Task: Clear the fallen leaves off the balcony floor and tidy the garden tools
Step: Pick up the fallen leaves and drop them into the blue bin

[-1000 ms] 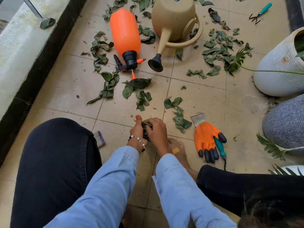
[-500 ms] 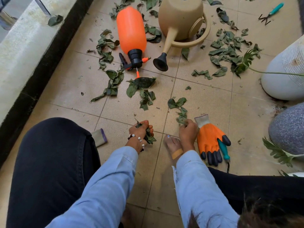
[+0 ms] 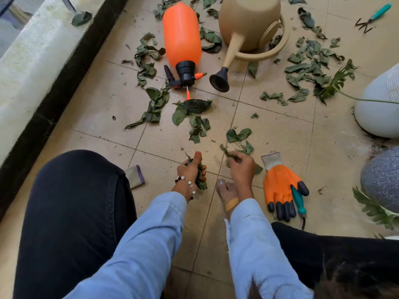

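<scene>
My left hand [image 3: 191,170] grips a bunch of green leaves [image 3: 200,180] just above the tiled floor. My right hand [image 3: 240,167] pinches a few more leaves [image 3: 225,152], lifted off the floor beside the orange glove [image 3: 280,186]. Loose leaves [image 3: 195,119] lie scattered ahead, and a larger patch of leaves [image 3: 311,67] lies to the right. An orange spray bottle [image 3: 181,39] lies on its side next to a tipped beige watering can [image 3: 248,24]. A teal-handled tool [image 3: 299,199] rests against the glove, and a small teal hand rake [image 3: 373,17] lies far right.
A white pot [image 3: 380,108] and a grey pot [image 3: 382,182] stand at the right with fronds spilling out. A raised ledge with a black border [image 3: 54,83] runs along the left. My knees and a bare foot [image 3: 227,193] fill the near floor. A small card [image 3: 135,175] lies by my left knee.
My right hand reached right to the leaves by the glove, picked some up, and now lifts them back toward the left hand. The left hand kept its bunch.
</scene>
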`<state>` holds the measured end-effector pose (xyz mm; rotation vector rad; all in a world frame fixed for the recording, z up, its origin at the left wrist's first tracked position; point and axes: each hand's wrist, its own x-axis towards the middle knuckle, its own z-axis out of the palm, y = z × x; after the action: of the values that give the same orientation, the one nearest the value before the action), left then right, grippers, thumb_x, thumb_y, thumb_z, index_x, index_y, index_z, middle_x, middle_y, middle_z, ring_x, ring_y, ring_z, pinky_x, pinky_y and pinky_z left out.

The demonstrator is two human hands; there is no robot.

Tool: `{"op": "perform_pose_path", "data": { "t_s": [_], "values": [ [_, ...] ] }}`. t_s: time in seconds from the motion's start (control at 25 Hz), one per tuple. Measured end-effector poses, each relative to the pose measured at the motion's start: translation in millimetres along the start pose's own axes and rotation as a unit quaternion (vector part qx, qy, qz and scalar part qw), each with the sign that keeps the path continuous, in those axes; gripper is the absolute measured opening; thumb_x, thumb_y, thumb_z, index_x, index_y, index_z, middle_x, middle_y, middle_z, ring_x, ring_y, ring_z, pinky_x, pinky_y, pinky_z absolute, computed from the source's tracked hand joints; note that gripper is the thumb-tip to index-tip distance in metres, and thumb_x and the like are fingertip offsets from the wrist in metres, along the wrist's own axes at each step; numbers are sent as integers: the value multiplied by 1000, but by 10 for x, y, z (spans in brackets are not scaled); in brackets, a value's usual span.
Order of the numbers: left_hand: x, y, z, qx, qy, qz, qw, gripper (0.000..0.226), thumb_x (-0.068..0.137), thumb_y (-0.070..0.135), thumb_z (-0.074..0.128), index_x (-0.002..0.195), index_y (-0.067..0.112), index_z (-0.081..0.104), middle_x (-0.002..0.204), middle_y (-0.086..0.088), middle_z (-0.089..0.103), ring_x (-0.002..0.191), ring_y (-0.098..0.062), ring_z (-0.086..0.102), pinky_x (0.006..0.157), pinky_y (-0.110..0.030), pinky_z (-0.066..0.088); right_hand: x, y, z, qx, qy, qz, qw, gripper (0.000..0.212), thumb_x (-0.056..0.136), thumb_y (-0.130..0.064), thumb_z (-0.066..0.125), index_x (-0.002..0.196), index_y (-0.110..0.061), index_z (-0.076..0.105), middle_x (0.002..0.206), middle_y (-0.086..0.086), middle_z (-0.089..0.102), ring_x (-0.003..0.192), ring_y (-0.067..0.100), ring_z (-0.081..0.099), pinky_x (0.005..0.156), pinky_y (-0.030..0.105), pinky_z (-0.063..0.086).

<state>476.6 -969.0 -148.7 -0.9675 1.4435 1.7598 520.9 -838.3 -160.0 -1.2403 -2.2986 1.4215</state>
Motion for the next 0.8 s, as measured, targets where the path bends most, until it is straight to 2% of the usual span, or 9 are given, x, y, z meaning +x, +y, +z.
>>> {"op": "perform_pose_path", "data": {
  "t_s": [0.08,0.16,0.24,0.32,0.4,0.48,0.6,0.68,0.8],
  "values": [
    [41,35,22,-11,5,9,1000,53,72,57,74,88,7,68,81,-14,69,64,-25,64,61,-33,55,-134,-228,149,7,-129,-25,991,26,79,5,62,97,-8,75,86,5,72,79,19,66,76,29,57],
    [115,65,11,-12,12,3,1000,63,52,69,77,80,13,72,88,-11,73,86,-28,69,84,-45,57,-268,-387,272,-107,-204,-124,965,27,79,3,59,97,-9,75,90,9,72,82,21,64,76,27,51],
    [137,77,-34,-14,25,-11,1000,49,62,59,79,73,11,71,85,-11,73,86,-29,69,88,-49,55,-359,-488,319,-176,-270,-170,931,27,83,2,53,98,-7,74,91,14,70,83,24,61,68,23,40],
    [116,50,-83,-33,50,-20,998,30,80,36,76,74,8,68,82,-14,70,79,-28,66,84,-46,57,-347,-504,298,-171,-345,-126,914,29,87,1,50,103,-8,73,95,12,70,85,23,63,69,22,40],
    [138,-28,-108,-36,67,-17,997,24,84,26,74,77,4,66,85,-18,69,78,-30,67,81,-49,57,-268,-456,189,-32,-373,7,927,28,89,4,53,105,-8,72,95,13,71,82,21,67,74,29,53],
    [91,-36,-86,-37,57,-23,997,25,85,22,73,79,0,62,81,-20,68,68,-32,67,67,-50,59,-154,-309,59,89,-260,100,956,23,87,7,57,98,-6,71,93,20,71,72,21,68,67,28,56],
    [99,-2,-108,-34,47,-32,998,26,86,19,72,90,-3,59,68,-15,60,41,-21,54,43,-27,48,148,52,-186,-121,11,88,989,22,84,-1,62,104,-5,70,106,17,69,94,27,64,81,32,51],
    [103,-3,-146,-23,41,-24,999,26,87,19,71,95,-3,61,66,-12,58,36,-17,46,40,-22,41,261,267,-279,-206,30,112,972,37,88,-12,61,124,-6,60,124,20,59,114,36,52,95,37,40],
    [105,-19,-148,-18,34,-20,999,25,88,19,70,96,-2,62,63,-10,55,34,-15,42,38,-20,38,241,428,-186,-338,-21,71,938,47,90,-25,60,134,-11,49,134,21,45,117,40,43,95,38,31]
  ]
}}
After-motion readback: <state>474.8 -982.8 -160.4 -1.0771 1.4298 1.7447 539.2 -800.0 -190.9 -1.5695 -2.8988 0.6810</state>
